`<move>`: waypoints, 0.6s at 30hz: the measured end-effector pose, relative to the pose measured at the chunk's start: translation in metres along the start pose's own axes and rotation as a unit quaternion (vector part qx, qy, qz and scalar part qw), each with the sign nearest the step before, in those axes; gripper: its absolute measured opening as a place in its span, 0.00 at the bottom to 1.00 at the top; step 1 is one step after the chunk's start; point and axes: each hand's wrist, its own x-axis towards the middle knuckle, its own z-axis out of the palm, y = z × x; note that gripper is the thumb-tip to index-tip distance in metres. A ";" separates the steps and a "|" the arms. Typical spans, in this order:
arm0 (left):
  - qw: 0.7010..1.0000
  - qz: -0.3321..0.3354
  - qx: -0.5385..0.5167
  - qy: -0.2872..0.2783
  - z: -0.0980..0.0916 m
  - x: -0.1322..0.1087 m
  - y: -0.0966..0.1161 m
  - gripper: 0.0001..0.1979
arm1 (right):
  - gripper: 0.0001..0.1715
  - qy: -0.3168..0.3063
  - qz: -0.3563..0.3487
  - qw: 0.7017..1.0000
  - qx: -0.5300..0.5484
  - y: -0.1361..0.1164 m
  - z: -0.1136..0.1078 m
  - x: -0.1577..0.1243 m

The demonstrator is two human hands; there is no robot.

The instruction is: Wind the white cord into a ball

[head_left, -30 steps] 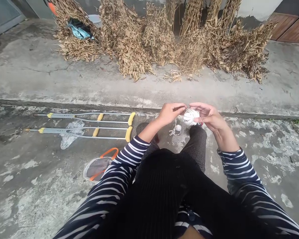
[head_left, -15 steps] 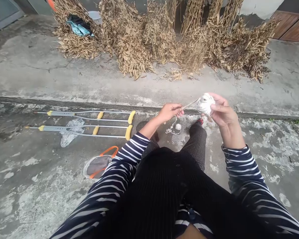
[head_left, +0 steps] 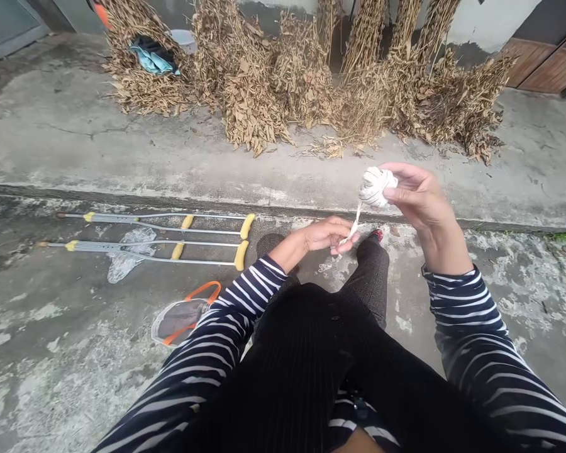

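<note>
My right hand (head_left: 417,195) is closed around one side of a wound ball of white cord (head_left: 376,186), held up in front of me. From the underside of the ball a length of cord (head_left: 358,216) runs down to my left hand (head_left: 329,234). The fingers of my left hand are curled, with the cord between thumb and fingers. Below that hand, more loose white cord (head_left: 329,266) lies on the ground between my feet. My left hand largely covers this part.
Two crutches with yellow pads (head_left: 240,255) lie on the left over a clear plastic bag (head_left: 131,255). Nearer me is a mesh bag with orange handles (head_left: 177,319). A low concrete step (head_left: 273,176) crosses ahead, with dried plant bundles (head_left: 255,94) against the wall.
The ball in my right hand has moved left and slightly up. My left hand has shifted a little lower, and the cord between them now hangs steeply. The small ball on the ground is now hidden.
</note>
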 end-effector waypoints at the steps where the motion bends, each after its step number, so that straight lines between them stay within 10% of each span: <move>1: 1.000 -0.006 0.004 -0.014 0.004 -0.003 0.002 0.17 | 0.26 -0.007 0.007 1.000 0.008 0.001 -0.001 0.001; 18: 0.977 0.100 0.068 0.177 0.001 -0.034 0.007 0.24 | 0.31 0.072 0.055 0.991 0.095 0.045 -0.020 -0.007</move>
